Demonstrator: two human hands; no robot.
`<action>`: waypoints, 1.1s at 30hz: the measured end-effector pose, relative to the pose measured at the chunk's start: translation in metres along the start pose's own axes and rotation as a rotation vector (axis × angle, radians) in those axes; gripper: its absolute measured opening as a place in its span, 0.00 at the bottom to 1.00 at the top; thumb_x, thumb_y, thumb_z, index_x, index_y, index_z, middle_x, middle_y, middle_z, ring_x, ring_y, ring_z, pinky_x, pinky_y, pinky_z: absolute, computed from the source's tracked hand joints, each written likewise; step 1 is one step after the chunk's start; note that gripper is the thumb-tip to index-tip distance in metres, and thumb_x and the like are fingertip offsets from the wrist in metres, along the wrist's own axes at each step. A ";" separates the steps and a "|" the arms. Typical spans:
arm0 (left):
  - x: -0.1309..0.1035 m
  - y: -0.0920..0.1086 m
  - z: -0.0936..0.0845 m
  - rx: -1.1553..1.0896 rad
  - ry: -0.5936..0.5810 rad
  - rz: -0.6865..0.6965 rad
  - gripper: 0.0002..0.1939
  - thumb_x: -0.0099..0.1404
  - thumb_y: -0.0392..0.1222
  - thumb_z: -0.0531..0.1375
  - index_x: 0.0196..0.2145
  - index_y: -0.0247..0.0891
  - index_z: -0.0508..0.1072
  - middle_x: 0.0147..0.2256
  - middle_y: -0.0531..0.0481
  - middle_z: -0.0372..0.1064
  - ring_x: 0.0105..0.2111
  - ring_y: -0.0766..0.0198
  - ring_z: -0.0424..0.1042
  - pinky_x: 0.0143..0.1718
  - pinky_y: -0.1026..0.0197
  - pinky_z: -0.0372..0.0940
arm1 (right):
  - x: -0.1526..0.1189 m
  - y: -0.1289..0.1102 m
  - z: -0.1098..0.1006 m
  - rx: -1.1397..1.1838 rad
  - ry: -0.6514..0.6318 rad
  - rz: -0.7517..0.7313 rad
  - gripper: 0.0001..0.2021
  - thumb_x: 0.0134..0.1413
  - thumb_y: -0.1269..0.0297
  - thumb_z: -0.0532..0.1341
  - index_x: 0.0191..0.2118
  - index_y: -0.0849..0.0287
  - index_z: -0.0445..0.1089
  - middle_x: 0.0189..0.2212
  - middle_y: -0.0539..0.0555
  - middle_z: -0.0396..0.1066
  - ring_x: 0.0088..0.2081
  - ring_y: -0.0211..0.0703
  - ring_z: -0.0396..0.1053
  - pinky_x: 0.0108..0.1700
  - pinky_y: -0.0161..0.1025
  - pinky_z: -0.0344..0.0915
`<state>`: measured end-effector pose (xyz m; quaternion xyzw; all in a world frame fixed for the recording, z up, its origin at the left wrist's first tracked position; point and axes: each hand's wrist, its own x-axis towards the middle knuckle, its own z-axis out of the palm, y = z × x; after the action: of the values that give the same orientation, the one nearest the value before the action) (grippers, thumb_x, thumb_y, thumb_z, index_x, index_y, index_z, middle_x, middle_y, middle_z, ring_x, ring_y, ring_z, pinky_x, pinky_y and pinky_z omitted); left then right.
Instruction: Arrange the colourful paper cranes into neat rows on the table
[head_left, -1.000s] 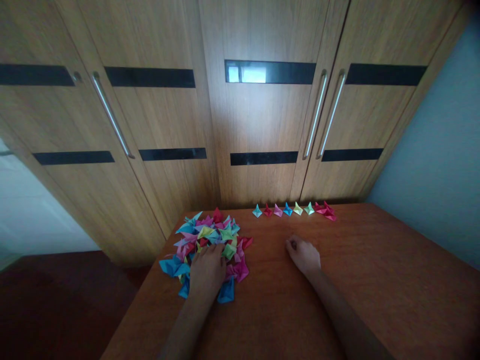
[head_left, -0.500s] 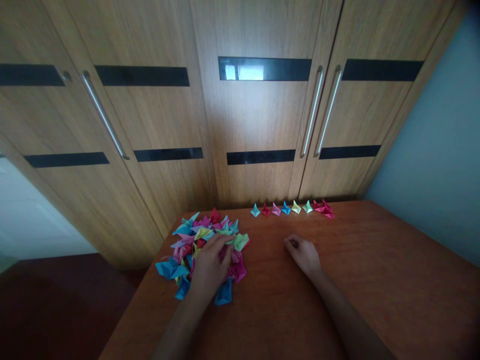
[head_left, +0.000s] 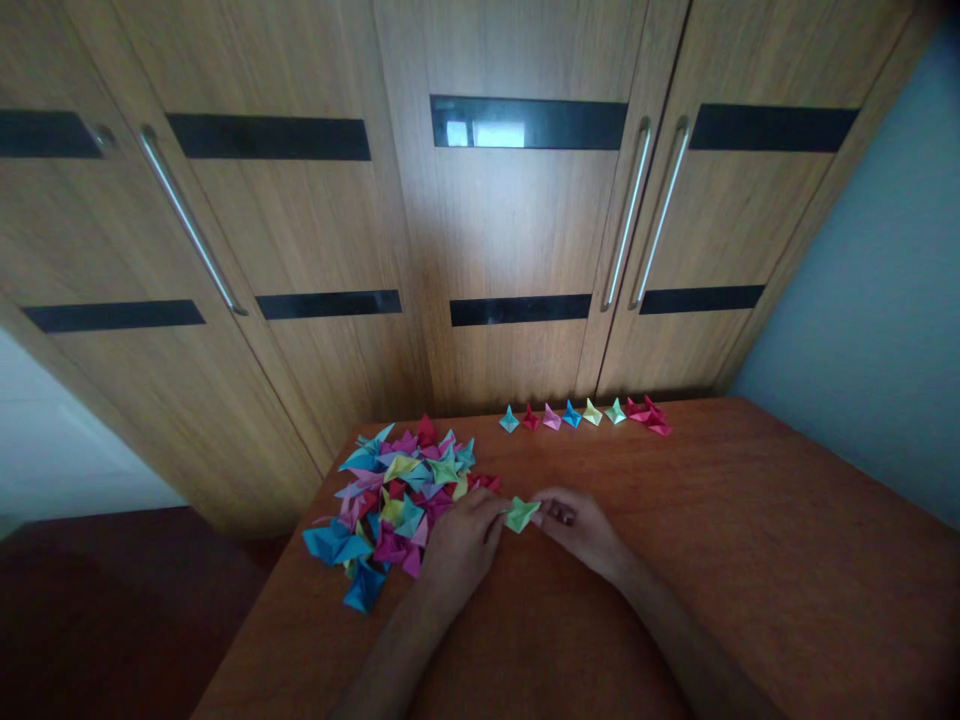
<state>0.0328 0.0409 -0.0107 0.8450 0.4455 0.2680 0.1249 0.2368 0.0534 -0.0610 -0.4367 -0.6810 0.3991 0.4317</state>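
A light green origami crane is held just over the table, between my two hands. My left hand pinches its left tip, and my right hand pinches its right tip. Left of my left hand lies a heap of folded paper cranes in blue, pink, red, yellow and green, partly hidden behind that hand. Along the far edge of the table stands a row of small folded paper cranes in several colours, with red ones bunched at its right end.
The reddish-brown wooden table reaches up to a wooden wardrobe with metal handles and dark strips. A pale blue wall borders the right side. Dark floor shows beyond the table's left edge.
My left hand has moved right from the heap with the light green crane. My right hand has shifted left and now grips the crane's other tip. The view has tilted slightly.
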 end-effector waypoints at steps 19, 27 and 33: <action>-0.009 0.001 -0.005 -0.008 0.162 0.013 0.15 0.65 0.34 0.51 0.46 0.41 0.70 0.44 0.46 0.70 0.44 0.60 0.70 0.47 0.56 0.67 | 0.008 0.036 -0.120 -0.509 0.615 0.299 0.18 0.51 0.51 0.56 0.38 0.60 0.72 0.35 0.57 0.75 0.38 0.48 0.71 0.40 0.38 0.64; -0.012 0.013 -0.003 0.019 0.100 0.024 0.14 0.64 0.33 0.51 0.44 0.43 0.70 0.42 0.49 0.71 0.40 0.61 0.71 0.45 0.57 0.67 | 0.018 0.068 -0.178 -0.976 0.517 0.698 0.21 0.54 0.50 0.52 0.46 0.56 0.71 0.40 0.63 0.74 0.42 0.57 0.71 0.38 0.43 0.65; -0.013 0.015 -0.003 0.026 0.093 0.040 0.14 0.63 0.33 0.52 0.44 0.42 0.71 0.40 0.47 0.72 0.38 0.61 0.72 0.41 0.58 0.68 | 0.036 0.072 -0.176 -1.033 0.483 0.830 0.23 0.55 0.48 0.49 0.49 0.54 0.70 0.42 0.64 0.72 0.43 0.58 0.71 0.39 0.46 0.65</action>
<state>0.0353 0.0216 -0.0056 0.8421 0.4371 0.3035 0.0878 0.4112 0.1381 -0.0644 -0.8858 -0.4455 0.0485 0.1205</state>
